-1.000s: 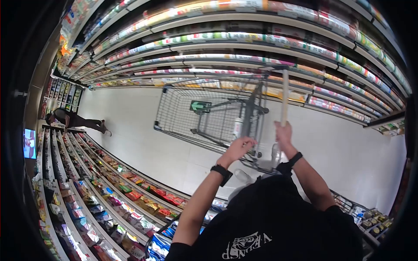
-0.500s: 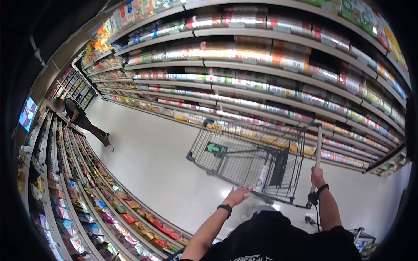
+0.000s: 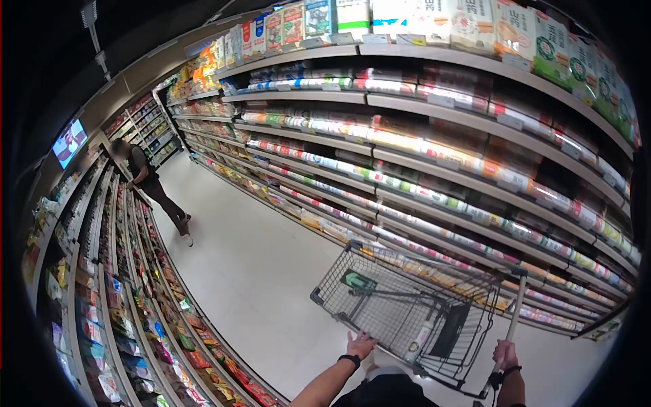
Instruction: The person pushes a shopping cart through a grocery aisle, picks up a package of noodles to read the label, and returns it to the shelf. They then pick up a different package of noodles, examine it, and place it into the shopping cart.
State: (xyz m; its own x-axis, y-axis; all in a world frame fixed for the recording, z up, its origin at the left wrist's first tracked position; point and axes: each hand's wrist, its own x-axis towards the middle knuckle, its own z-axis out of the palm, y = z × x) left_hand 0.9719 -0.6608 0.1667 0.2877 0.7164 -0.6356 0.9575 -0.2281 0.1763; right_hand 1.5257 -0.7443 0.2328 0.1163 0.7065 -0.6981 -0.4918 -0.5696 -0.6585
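Observation:
A wire shopping cart (image 3: 407,308) stands in front of me, with a white bottle (image 3: 419,339) lying in it near the child-seat flap. My right hand (image 3: 506,355) is wrapped round the cart's long handle bar (image 3: 517,308). Beside the cart's near side rim is my left hand (image 3: 361,344), its fingers spread and nothing held in it; whether the fingertips touch the rim is unclear. Each wrist has a dark band.
Long shelves of packaged goods (image 3: 407,146) run along the right, and shelves of small packets (image 3: 146,308) line the left. Further up the aisle, a person (image 3: 152,183) in dark clothes stands at the left shelves. A lit screen (image 3: 69,144) hangs at upper left.
The view has tilted up and shifted, so the cart, shelves and person appear lower and further right. My right hand stays on the handle; my left hand remains spread by the cart's side.

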